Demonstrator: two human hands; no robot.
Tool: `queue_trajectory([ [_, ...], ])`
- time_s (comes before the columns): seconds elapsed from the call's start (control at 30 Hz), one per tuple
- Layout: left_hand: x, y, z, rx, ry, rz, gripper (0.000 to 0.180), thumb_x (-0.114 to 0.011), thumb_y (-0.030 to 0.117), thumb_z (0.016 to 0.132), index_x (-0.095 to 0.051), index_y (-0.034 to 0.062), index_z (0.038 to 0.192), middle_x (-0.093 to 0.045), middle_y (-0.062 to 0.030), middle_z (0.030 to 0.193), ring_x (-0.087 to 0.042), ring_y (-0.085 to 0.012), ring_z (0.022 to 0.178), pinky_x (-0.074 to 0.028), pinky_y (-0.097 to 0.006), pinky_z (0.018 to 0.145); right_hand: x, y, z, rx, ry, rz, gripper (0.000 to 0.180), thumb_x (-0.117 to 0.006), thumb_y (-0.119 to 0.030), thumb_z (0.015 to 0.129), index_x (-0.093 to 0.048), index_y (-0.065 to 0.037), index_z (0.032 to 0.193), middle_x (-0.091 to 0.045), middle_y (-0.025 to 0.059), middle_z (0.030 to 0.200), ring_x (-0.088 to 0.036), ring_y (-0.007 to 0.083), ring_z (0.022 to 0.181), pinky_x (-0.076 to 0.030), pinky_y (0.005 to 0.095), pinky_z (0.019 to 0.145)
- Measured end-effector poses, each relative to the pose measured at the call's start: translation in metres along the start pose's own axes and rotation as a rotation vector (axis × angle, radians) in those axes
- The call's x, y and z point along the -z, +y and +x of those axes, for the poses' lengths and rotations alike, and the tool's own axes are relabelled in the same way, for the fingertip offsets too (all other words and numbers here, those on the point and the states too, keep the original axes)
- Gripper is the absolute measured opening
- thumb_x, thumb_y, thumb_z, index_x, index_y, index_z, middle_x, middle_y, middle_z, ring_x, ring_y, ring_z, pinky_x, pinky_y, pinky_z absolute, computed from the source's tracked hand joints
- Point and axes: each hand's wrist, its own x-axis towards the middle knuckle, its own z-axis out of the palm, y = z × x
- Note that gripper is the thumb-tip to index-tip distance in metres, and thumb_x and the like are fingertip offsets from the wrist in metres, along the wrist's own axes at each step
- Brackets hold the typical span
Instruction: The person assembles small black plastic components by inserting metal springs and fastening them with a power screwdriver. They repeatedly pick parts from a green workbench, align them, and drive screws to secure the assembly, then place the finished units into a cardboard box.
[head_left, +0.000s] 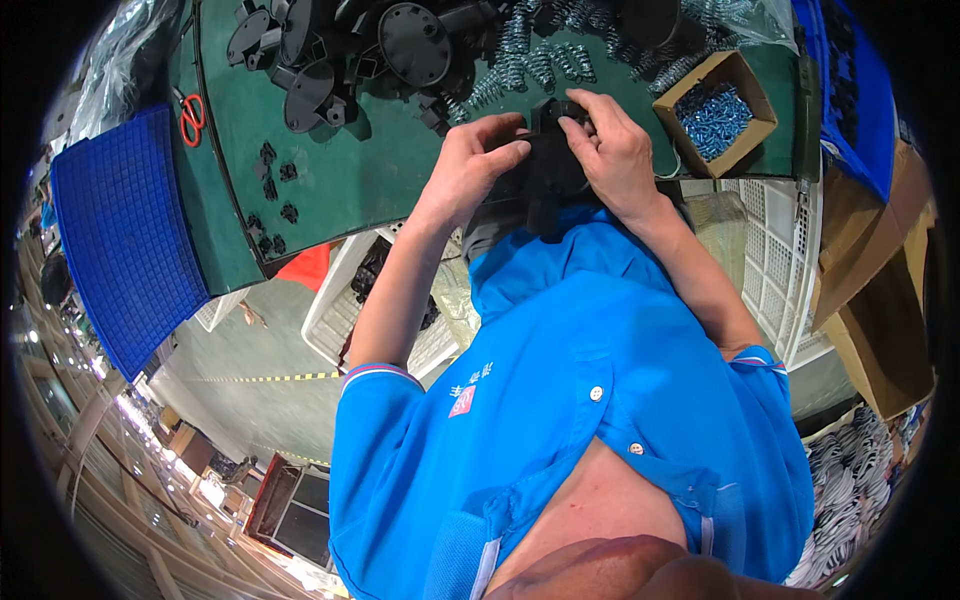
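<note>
A black plastic part (pixel 552 168) with a raised block at its top is at the table's front edge, close to my body. My left hand (pixel 474 165) is closed at its left side, thumb and forefinger near together. On the other side my right hand (pixel 615 150) pinches the upper end of the part between thumb and forefinger. Just beyond my hands lie several metal coil springs (pixel 540 68). Black plastic parts with round flat discs (pixel 414 44) are heaped at the back left. The part's lower end is dark and hard to make out.
A cardboard box of bluish screws (pixel 714 122) stands right of my right hand. Red-handled scissors (pixel 191 118) and small black pieces (pixel 270 185) lie on the green table (pixel 350 185) at left. Blue bins (pixel 130 230) flank the table; a white crate (pixel 330 310) sits below.
</note>
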Motion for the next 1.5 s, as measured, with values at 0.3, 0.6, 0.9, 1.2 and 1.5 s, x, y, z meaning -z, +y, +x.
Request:
queue_trajectory([
  [0.3, -0.011, -0.001, -0.017, 0.157, -0.278, -1.062, 0.058, -0.059, 0.023, 0.091, -0.046, -0.0113, 0.136, -0.061, -0.0205, 0.124, -0.061, -0.0280, 0.115, -0.048, -0.039, 0.102, 0.013, -0.017, -0.002, 0.040, 0.086, 0.156, 0.021, -0.071, -0.006, 0.088, -0.064, 0.002, 0.106, -0.064, 0.0096, 0.091, -0.062, 0.0157, 0.071, -0.051, 0.0265, 0.063],
  [0.6, -0.060, -0.026, -0.035, 0.119, -0.197, -1.043, 0.048, -0.061, 0.033, 0.098, -0.051, -0.0005, 0.131, -0.063, -0.0133, 0.120, -0.065, -0.0219, 0.107, -0.056, -0.037, 0.092, 0.027, -0.027, -0.016, 0.005, 0.056, 0.291, 0.020, -0.074, -0.007, 0.083, -0.065, 0.000, 0.099, -0.064, 0.0114, 0.086, -0.065, 0.0230, 0.073, -0.052, 0.0312, 0.063],
  [0.9, -0.063, -0.028, -0.036, 0.049, -0.218, -0.960, 0.043, -0.059, 0.030, 0.099, -0.055, -0.0004, 0.128, -0.066, -0.0110, 0.114, -0.067, -0.0185, 0.097, -0.056, -0.033, 0.088, 0.042, -0.027, -0.018, -0.111, -0.074, 0.439, 0.016, -0.075, -0.005, 0.081, -0.068, 0.003, 0.093, -0.064, 0.0090, 0.083, -0.061, 0.0174, 0.074, -0.048, 0.0277, 0.065],
  [1.2, -0.023, 0.027, -0.020, -0.377, 0.050, 0.570, 0.037, -0.073, 0.024, 0.085, -0.065, 0.0015, 0.113, -0.064, -0.0062, 0.100, -0.061, -0.0197, 0.093, -0.047, -0.034, 0.084, 0.017, 0.007, -0.016, 0.056, -0.093, 0.450, 0.018, -0.073, 0.000, 0.077, -0.069, 0.004, 0.094, -0.066, 0.0132, 0.086, -0.064, 0.0218, 0.074, -0.050, 0.0315, 0.067],
  [1.5, -0.048, -0.020, -0.005, -0.612, 0.419, 0.936, 0.040, -0.078, 0.023, 0.072, -0.067, 0.0038, 0.106, -0.060, -0.0089, 0.094, -0.058, -0.0301, 0.093, -0.042, -0.042, 0.085, -0.007, 0.025, -0.019, 0.114, -0.061, -0.071, 0.018, -0.063, -0.001, 0.079, -0.069, -0.008, 0.095, -0.063, 0.0067, 0.089, -0.066, 0.0292, 0.080, -0.052, 0.0397, 0.065],
])
